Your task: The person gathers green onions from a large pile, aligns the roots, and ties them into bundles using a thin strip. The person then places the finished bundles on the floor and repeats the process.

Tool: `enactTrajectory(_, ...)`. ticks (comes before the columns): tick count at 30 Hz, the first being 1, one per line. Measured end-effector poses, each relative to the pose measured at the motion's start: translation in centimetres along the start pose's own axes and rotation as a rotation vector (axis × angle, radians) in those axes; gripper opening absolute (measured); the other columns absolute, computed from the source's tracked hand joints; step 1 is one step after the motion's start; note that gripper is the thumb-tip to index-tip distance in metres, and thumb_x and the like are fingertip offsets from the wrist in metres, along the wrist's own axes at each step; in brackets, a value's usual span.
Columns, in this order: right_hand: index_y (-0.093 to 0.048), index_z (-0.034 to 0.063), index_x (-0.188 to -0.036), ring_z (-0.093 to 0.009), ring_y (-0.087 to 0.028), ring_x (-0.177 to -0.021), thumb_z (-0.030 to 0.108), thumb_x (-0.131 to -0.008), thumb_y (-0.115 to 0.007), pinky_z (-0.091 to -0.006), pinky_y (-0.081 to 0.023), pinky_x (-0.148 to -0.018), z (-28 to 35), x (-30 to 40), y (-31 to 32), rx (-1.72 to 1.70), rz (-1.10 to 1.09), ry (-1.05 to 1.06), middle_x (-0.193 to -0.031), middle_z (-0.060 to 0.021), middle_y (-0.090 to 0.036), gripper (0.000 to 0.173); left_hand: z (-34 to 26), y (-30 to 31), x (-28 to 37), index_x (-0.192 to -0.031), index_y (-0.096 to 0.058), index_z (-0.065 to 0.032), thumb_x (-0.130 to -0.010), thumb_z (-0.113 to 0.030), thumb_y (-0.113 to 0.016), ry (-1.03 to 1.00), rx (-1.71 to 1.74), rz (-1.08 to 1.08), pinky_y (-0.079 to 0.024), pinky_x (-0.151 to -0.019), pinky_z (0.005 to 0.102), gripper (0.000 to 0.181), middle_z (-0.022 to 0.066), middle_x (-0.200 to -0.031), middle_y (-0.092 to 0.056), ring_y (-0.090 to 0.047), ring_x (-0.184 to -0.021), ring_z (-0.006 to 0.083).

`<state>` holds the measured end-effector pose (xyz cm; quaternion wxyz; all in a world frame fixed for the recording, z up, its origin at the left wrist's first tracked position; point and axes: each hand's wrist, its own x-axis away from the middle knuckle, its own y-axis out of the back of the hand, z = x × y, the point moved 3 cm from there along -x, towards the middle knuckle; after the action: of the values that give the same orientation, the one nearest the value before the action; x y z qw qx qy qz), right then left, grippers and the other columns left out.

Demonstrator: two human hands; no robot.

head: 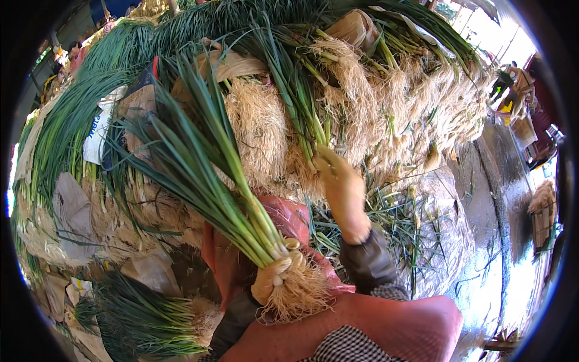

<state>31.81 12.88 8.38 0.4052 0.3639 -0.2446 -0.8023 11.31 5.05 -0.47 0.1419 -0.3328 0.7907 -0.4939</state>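
My left hand (268,281), in a pale glove, holds a bunch of long green leek-like stalks (235,199) by their white bases, just above the tangled roots. The leaves fan out to the upper left. My right hand (340,190), reaching forward to the right of the bunch, has its fingers at the lower stems of a few more stalks (316,126) lying against the pile; whether it grips them cannot be told. A thick mat of pale roots (258,131) hangs just beyond both hands.
A long heap of leek-like plants (122,50) with roots (407,113) facing me stretches across the front. Cut leaves lie on a plastic sheet (445,217) at right, beside wet ground (484,253). Another bunch (149,312) lies at lower left. Other people (74,56) are in the background.
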Motion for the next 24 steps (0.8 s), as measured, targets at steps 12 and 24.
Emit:
enactTrajectory(12,-0.059,0.0109,-0.110,-0.026,-0.065,-0.073,0.031,-0.088,-0.061,-0.0394,-0.053,-0.067,-6.5,0.0,-8.9,0.247,-0.052,-0.010,-0.089,-0.0107,-0.067,0.030,0.4,2.8,1.0,-0.113,-0.061,-0.0097,-0.087,-0.020,-0.062,-0.149,-0.383,-0.337,-0.040,-0.061,0.0194,0.028,-0.0033,-0.109,-0.062,-0.049,-0.074,0.0030)
enactTrajectory(24,-0.066,0.0093,-0.096,-0.013,-0.055,-0.049,0.027,-0.085,-0.070,-0.0303,-0.045,-0.041,3.7,9.1,2.7,0.010,0.033,0.276,-0.065,-0.0009,-0.059,0.021,-0.2,4.4,3.8,-0.124,-0.057,-0.0008,-0.091,-0.021,-0.059,-0.189,-0.379,-0.294,-0.048,-0.073,0.0218,0.038,0.0071,-0.121,-0.062,-0.061,-0.099,0.0126)
